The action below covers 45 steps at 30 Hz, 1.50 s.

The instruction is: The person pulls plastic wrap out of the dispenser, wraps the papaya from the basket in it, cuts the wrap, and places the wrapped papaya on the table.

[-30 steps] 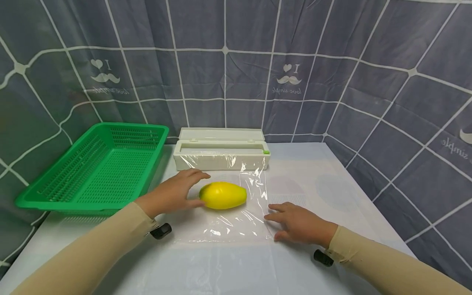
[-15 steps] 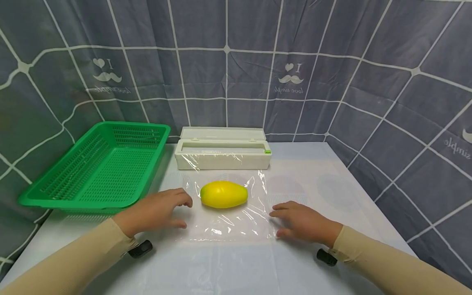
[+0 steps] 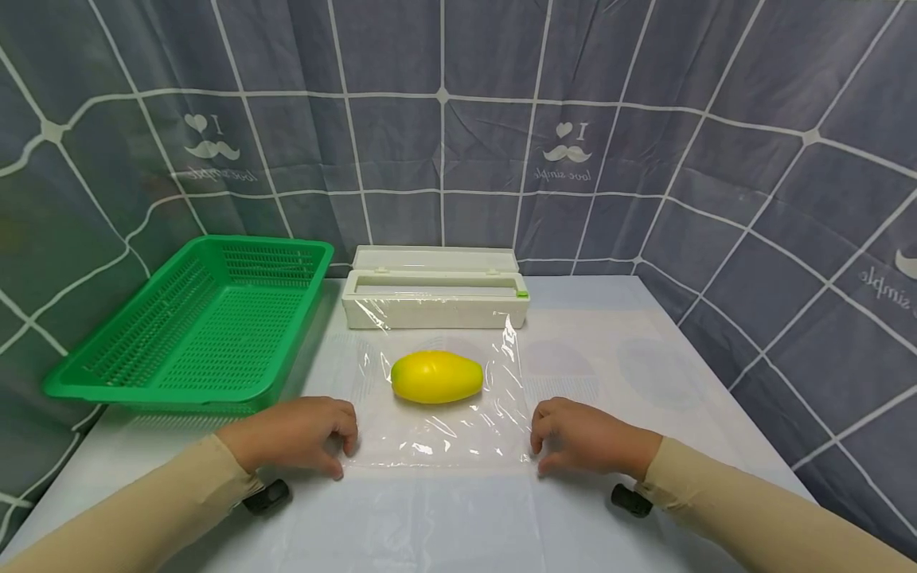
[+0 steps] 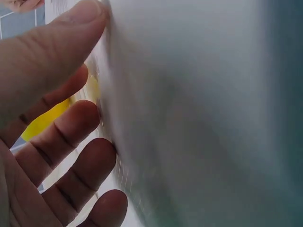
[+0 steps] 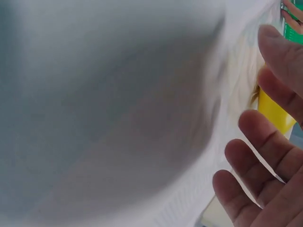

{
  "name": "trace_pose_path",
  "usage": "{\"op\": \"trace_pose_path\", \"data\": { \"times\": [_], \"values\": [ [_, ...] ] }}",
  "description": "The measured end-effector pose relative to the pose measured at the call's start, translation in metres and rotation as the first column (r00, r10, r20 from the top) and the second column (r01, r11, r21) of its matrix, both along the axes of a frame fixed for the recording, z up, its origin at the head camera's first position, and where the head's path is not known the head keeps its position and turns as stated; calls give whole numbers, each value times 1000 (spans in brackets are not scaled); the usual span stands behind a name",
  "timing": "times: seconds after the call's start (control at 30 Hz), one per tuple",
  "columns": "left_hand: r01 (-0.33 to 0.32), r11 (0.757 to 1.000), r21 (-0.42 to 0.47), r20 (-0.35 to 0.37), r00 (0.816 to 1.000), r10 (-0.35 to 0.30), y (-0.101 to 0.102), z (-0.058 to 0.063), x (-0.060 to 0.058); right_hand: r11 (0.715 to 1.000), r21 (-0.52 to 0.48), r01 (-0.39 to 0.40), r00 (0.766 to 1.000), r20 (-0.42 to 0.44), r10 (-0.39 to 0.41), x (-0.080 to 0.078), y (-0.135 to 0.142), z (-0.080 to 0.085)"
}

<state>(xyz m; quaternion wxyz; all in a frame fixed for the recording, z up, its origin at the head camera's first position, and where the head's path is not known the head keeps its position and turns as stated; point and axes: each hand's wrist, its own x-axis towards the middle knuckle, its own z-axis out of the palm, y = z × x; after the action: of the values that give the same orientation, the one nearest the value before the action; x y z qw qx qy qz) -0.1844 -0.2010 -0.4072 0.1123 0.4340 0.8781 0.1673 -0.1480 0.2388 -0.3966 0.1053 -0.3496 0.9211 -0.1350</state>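
Note:
A yellow papaya with a greenish left end lies on a sheet of clear cling film. The film runs forward from a white dispenser whose lid is up. My left hand is at the film's front left corner, fingers gently bent and thumb apart from them. In the left wrist view its fingertips are right at the table surface. At the front right corner is my right hand, fingers loosely curved, its thumb separate in the right wrist view. Neither hand shows anything pinched.
A green perforated basket stands at the left, its near corner just behind my left hand. The white-covered table ends at a grey checked curtain at the back and sides. A small green slider sits on the dispenser's right end.
My left hand has left the papaya's left end and come left and forward to the film's near corner. My right hand stays by its corner, fingers now more bent.

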Motion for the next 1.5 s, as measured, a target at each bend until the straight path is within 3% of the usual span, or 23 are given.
{"op": "trace_pose_path", "data": {
  "times": [0.17,0.53,0.9,1.17,1.5],
  "values": [
    [5,1000,-7,0,1000,-5,0,-2,-1,998,62,17,999,27,-18,0,0,-5],
    [0,1000,-19,-18,1000,0,1,0,0,994,108,-31,998,-52,36,-1,-1,-11],
    [2,1000,23,-8,1000,-1,-3,-2,-3,994,98,-57,992,-103,67,-2,-3,-15],
    [15,999,48,-15,1000,-14,-4,-2,-3,996,90,-22,996,-81,29,-3,-2,-16],
    [34,996,80,-52,998,-30,-6,2,-5,1000,19,-4,993,-117,6,-3,0,-6]
  ]
}}
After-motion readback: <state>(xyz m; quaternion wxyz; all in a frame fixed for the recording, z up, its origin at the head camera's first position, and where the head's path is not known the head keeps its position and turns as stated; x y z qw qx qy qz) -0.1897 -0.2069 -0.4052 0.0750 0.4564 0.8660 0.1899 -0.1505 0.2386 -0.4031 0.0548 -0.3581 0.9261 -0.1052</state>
